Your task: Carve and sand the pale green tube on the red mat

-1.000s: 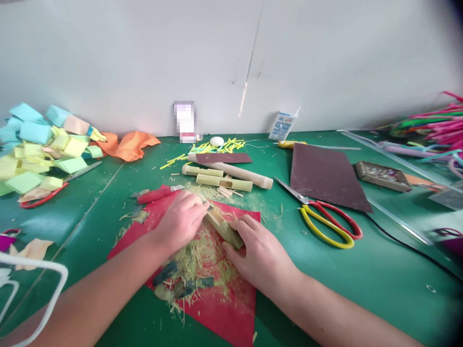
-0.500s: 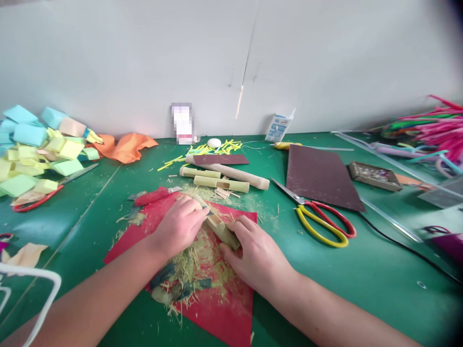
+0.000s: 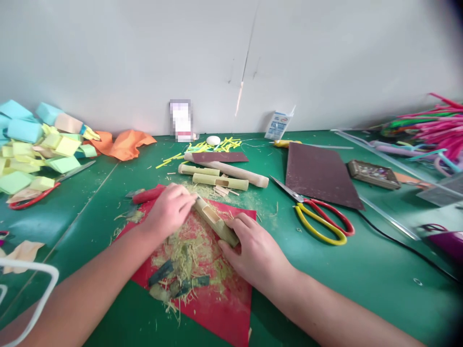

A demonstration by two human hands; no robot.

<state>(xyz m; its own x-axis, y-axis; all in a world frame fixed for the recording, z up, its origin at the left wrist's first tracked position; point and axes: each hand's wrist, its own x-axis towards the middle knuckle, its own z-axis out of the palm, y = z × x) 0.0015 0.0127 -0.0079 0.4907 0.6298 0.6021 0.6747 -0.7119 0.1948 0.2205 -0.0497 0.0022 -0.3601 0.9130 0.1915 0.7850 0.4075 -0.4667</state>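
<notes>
A short bamboo piece [image 3: 215,221] with a notch cut in its top lies slantwise on a red sheet [image 3: 217,301] strewn with pale shavings. My right hand [image 3: 253,250] is closed around its near end and pins it down. My left hand [image 3: 168,209] is closed at the far end of the bamboo, fingers curled around a small tool that I cannot make out. A red-handled knife [image 3: 146,195] lies just beyond my left hand, partly hidden by it.
Two more bamboo pieces [image 3: 217,180] and a wooden dowel [image 3: 238,173] lie behind. Red-and-yellow scissors [image 3: 320,219] and a brown sandpaper sheet [image 3: 320,176] lie to the right. Coloured paper blocks [image 3: 32,149] pile up at the left, pipe cleaners [image 3: 434,125] at the far right.
My left hand has slid up and left along the bamboo toward its far end, uncovering the notch. My right hand has kept its hold on the near end.
</notes>
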